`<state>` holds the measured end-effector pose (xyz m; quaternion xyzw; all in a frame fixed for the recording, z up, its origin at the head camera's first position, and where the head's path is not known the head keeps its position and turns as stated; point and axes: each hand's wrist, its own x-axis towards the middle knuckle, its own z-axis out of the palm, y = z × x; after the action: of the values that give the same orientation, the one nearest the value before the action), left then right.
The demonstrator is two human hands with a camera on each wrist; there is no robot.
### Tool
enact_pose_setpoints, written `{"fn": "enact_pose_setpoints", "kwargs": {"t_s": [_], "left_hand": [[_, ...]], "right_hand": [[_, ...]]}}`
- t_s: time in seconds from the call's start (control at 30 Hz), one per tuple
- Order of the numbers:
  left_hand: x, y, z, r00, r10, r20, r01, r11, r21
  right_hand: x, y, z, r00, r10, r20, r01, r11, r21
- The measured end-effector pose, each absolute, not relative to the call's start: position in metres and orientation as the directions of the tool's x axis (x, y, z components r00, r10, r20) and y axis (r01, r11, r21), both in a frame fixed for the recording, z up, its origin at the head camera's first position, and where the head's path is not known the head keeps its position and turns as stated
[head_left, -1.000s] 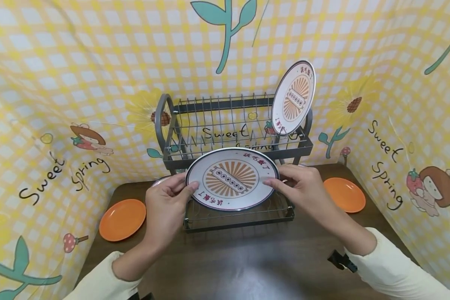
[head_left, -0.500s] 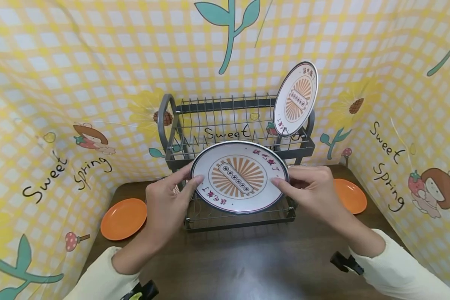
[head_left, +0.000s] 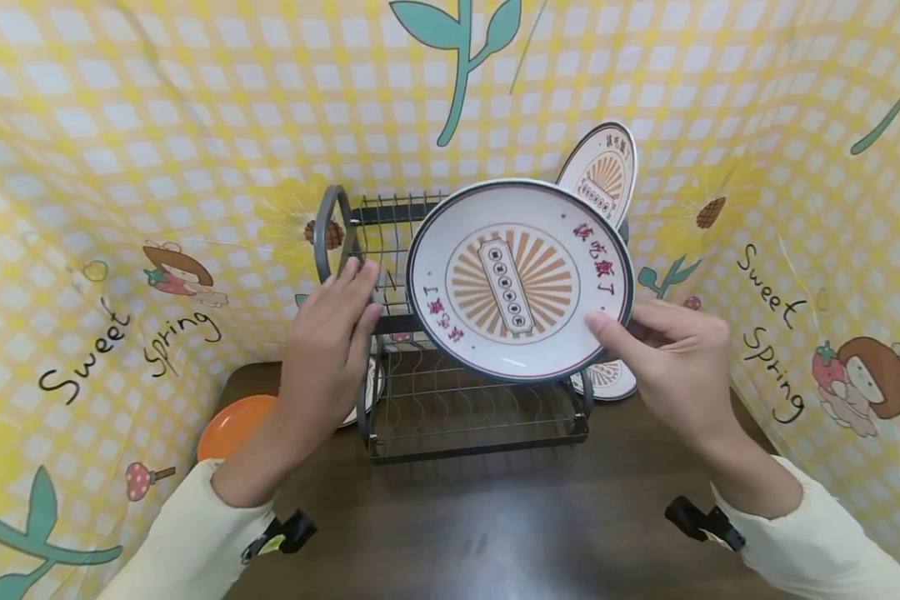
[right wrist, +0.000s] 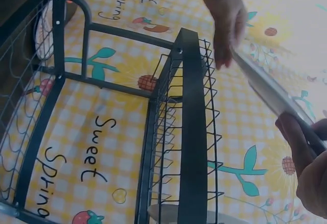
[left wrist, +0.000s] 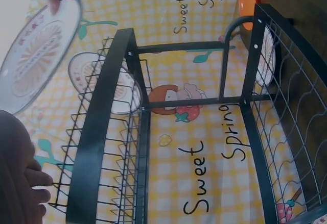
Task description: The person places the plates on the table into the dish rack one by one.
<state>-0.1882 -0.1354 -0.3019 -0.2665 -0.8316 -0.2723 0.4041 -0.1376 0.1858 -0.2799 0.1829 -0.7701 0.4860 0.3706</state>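
My right hand [head_left: 678, 358] pinches the right rim of a white plate [head_left: 525, 275] with an orange sunburst and red characters, thumb on its face. The plate is raised and tilted before the upper tier of a grey metal dish rack [head_left: 393, 323]. Off the plate's left side, my left hand [head_left: 326, 350] has its fingers extended in front of the rack's left end. A similar plate [head_left: 617, 158] stands in the upper tier's right end, partly hidden by the held one. The left wrist view shows this standing plate [left wrist: 104, 83] behind the tier's wires.
An orange plate [head_left: 228, 425] lies on the brown table [head_left: 450, 517] at the left, partly covered by the left arm. More white patterned plates [head_left: 607, 382] lie beside the rack's lower tier on both sides. Yellow checked cloth [head_left: 270, 108] surrounds the table.
The plate has risen and moved right, turning more toward the camera, in my right hand. My left hand has let go of its left rim and straightened its fingers.
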Motion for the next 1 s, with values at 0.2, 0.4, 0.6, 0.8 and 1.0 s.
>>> {"fn": "enact_pose_setpoints", "kwargs": {"t_s": [0.2, 0.4, 0.6, 0.8, 1.0], "left_hand": [[-0.197, -0.138, -0.309, -0.567, 0.333, 0.754, 0.599, 0.795, 0.1], [-0.203, -0.142, -0.308, -0.467, 0.453, 0.76, 0.615, 0.783, -0.089], [-0.205, -0.141, -0.305, -0.465, 0.489, 0.739, 0.615, 0.778, -0.128], [-0.204, -0.14, -0.302, -0.507, 0.464, 0.727, 0.611, 0.788, -0.077], [-0.203, -0.139, -0.301, -0.522, 0.449, 0.725, 0.606, 0.793, -0.055]], "right_hand": [[-0.141, 0.177, -0.27, -0.647, 0.189, 0.739, -0.668, 0.325, -0.669], [-0.146, 0.172, -0.257, -0.604, 0.294, 0.741, -0.75, 0.105, -0.653], [-0.154, 0.168, -0.244, -0.51, 0.391, 0.766, -0.797, 0.12, -0.592], [-0.17, 0.162, -0.238, -0.356, 0.451, 0.818, -0.772, 0.351, -0.529], [-0.189, 0.162, -0.235, -0.286, 0.43, 0.856, -0.71, 0.505, -0.491]]}}
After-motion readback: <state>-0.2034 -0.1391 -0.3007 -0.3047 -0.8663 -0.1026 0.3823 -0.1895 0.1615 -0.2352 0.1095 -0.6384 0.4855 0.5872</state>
